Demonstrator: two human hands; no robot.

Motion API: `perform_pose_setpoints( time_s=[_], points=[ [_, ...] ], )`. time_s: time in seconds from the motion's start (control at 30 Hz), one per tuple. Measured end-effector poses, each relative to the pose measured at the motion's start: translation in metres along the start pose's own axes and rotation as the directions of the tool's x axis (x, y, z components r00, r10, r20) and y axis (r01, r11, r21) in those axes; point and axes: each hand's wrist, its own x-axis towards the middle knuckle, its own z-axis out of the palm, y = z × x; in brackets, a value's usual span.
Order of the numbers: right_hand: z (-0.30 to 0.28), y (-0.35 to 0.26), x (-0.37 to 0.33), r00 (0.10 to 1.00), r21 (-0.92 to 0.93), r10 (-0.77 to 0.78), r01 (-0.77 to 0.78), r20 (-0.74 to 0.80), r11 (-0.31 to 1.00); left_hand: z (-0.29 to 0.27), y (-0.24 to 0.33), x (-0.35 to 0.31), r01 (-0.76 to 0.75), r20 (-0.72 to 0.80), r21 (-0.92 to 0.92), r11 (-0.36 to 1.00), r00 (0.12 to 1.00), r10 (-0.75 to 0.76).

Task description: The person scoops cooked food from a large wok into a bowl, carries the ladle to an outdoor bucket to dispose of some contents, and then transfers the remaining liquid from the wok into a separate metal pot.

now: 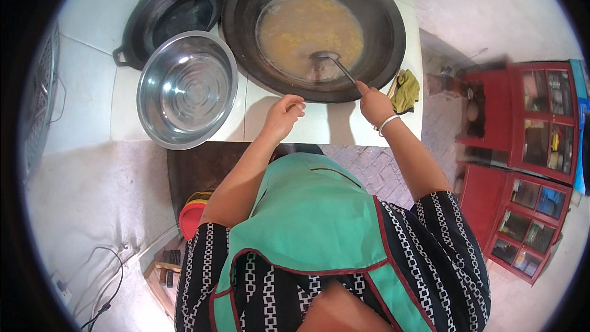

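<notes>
A large dark wok (393,37) holds steaming, cloudy yellow-brown liquid (301,24). My right hand (375,106), with a pale bangle at the wrist, grips the handle of a ladle (345,72) at the wok's near right side. The ladle's bowl dips into the liquid near the front. Close to the wok's front rim, my left hand (284,117) hangs with loosely bent fingers slightly apart and nothing visible in it. Left of that hand, a shiny metal basin (187,89) stands tilted-looking at the counter's front edge.
A second, black pan (144,21) sits behind the basin. A folded green cloth (405,91) lies right of the wok on the white tiled counter (264,129). Red glass-fronted cabinets (528,166) stand far right. A red bucket (192,218) is below, by my left elbow.
</notes>
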Motion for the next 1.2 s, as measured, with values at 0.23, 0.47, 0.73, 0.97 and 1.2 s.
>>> perform_pose_setpoints(
  time_s=[0.23,0.47,0.73,0.97,1.2],
  points=[
    [-0.004,-0.006,-0.046,0.993,-0.028,-0.069,0.073,0.1,0.997,-0.014,0.002,-0.022,0.005,-0.002,0.012,1.0,1.0,-0.005],
    [-0.02,-0.008,-0.031,0.994,0.041,0.075,-0.079,0.076,0.996,-0.022,0.012,-0.02,-0.025,0.001,0.006,1.0,1.0,0.025],
    [-0.006,0.025,0.01,0.941,0.39,0.214,-0.306,0.262,0.869,-0.014,0.001,0.005,0.009,-0.028,-0.01,1.0,1.0,-0.009],
    [-0.007,0.033,0.017,0.887,0.588,0.259,-0.45,0.382,0.673,-0.005,0.009,0.03,0.02,-0.032,-0.016,1.0,0.999,-0.02],
    [-0.017,0.017,0.023,0.827,0.64,0.261,-0.554,0.499,0.533,-0.018,0.018,0.029,0.015,-0.022,-0.029,0.999,1.0,-0.015]
  ],
)
